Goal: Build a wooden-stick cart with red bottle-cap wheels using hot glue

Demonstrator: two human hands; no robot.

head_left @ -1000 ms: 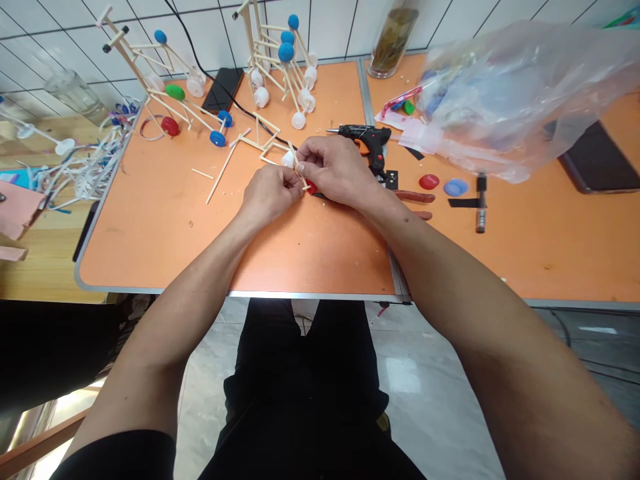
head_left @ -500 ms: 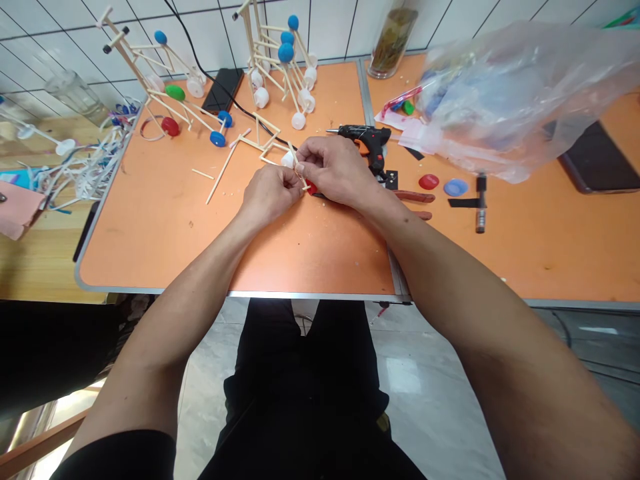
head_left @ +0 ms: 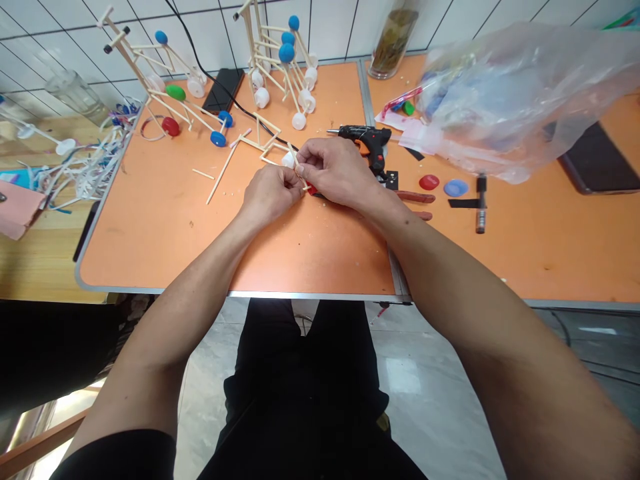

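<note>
Over the middle of the orange table, my left hand point(head_left: 273, 193) and my right hand point(head_left: 333, 170) meet, fingertips pinched together on thin wooden sticks point(head_left: 293, 152). The sticks' lower ends are partly hidden by my fingers. A white bottle cap point(head_left: 288, 160) sits just behind the pinch, and a red cap point(head_left: 312, 189) shows below my right fingers. Touching or close behind lies a small stick frame point(head_left: 257, 143) joined at angles. The hot glue gun point(head_left: 370, 141) rests beyond my right hand, and red-handled pliers point(head_left: 413, 197) lie partly under my right wrist.
Stick models with coloured caps point(head_left: 175, 93) and blue balls point(head_left: 287, 53) stand at the back. A black cord point(head_left: 200, 63) crosses behind my hands. To the right are a plastic bag point(head_left: 515, 87), loose caps point(head_left: 455, 188), a marker point(head_left: 481, 207) and a phone point(head_left: 600, 160).
</note>
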